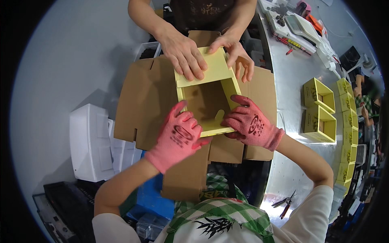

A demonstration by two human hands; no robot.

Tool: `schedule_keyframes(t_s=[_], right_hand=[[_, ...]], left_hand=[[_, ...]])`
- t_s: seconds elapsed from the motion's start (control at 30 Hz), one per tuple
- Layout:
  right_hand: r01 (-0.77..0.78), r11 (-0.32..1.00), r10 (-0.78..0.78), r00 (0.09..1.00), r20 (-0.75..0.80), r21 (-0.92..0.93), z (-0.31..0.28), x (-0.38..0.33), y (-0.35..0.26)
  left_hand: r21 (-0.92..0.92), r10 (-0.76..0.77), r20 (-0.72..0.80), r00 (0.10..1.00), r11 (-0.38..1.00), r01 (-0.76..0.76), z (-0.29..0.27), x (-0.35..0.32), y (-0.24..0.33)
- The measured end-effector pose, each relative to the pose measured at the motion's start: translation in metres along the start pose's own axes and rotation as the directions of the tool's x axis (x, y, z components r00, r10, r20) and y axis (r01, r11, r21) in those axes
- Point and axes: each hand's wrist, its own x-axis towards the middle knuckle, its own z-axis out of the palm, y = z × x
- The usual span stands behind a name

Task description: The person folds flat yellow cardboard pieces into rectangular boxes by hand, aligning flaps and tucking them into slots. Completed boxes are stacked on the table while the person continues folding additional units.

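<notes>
A yellow cardboard box (231,90) with a brown inside lies over a larger brown carton (139,95), its opening facing up. Gripping its near left corner is my left hand (179,135), in a pink work glove with the fingers curled over the wall. At the near right corner my right hand (254,126), gloved the same way, closes on the wall with its thumb along the edge. Another person's bare left hand (236,52) and right hand (186,56) rest on the yellow panel (216,67) covering the box's far part.
A metal table (287,162) runs along the right, bearing several yellow boxes (320,125), pliers (287,202) and a white scale (298,28). On the left stand white plastic bins (91,141). A blue container (152,200) sits below the carton. Another person works at the far right.
</notes>
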Motion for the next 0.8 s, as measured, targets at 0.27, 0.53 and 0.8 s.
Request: schedule_keyframes(t_s=[0.27, 0.53, 0.8], right_hand=[[-0.002, 0.992, 0.013, 0.996, -0.089, 0.124, -0.002, 0.010, 0.005], [-0.289, 0.695, 0.699, 0.485, -0.525, 0.659, 0.062, -0.024, -0.023], [-0.466, 0.643, 0.679, 0.714, -0.172, 0.608, 0.081, -0.025, -0.008]], left_hand=[[-0.535, 0.057, 0.521, 0.852, 0.800, 0.274, -0.012, 0.072, -0.002], [-0.612, 0.544, 0.745, 0.386, 0.330, 0.718, 0.001, 0.109, -0.011], [-0.468, 0.567, 0.783, 0.254, 0.269, 0.842, 0.027, 0.123, -0.021]])
